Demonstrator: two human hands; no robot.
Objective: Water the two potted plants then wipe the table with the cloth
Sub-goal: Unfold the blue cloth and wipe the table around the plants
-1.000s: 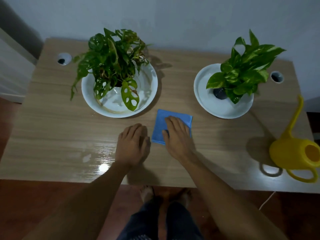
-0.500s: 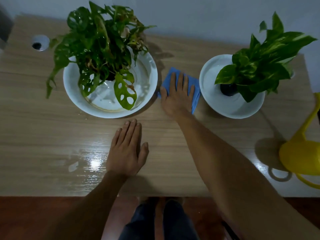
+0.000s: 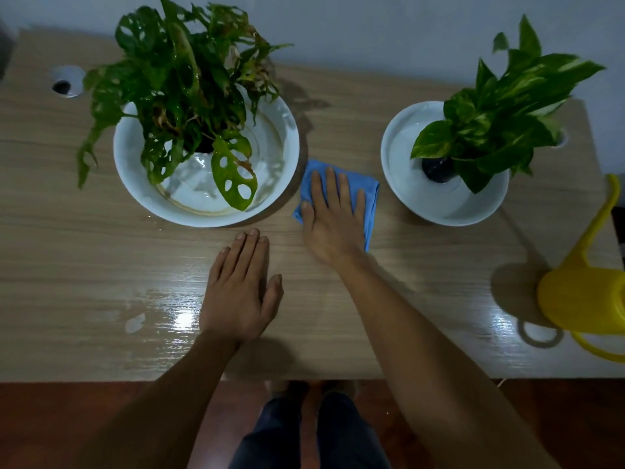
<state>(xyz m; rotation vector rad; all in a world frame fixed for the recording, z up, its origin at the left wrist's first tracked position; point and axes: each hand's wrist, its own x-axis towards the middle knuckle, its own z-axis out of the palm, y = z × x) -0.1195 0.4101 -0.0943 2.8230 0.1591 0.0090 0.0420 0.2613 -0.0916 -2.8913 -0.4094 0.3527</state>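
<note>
A folded blue cloth (image 3: 368, 192) lies on the wooden table (image 3: 84, 265) between the two plants. My right hand (image 3: 333, 214) presses flat on the cloth, fingers spread and pointing away from me. My left hand (image 3: 240, 289) rests flat on the table nearer to me, holding nothing. At the left, a holey-leaved plant (image 3: 182, 89) stands in a wide white bowl (image 3: 135, 177). On the right, a variegated green plant (image 3: 500, 113) in a small dark pot (image 3: 438, 169) sits in a smaller white bowl (image 3: 399, 157).
A yellow watering can (image 3: 581, 296) stands at the table's right edge, spout pointing away. Wet glossy patches (image 3: 135, 321) show on the near left of the table. A cable hole (image 3: 66, 82) sits at the back left corner. A wall runs behind the table.
My right hand pushed the cloth away from me into the gap between the bowls, then drew it back a little. My left hand has stayed flat in place.
</note>
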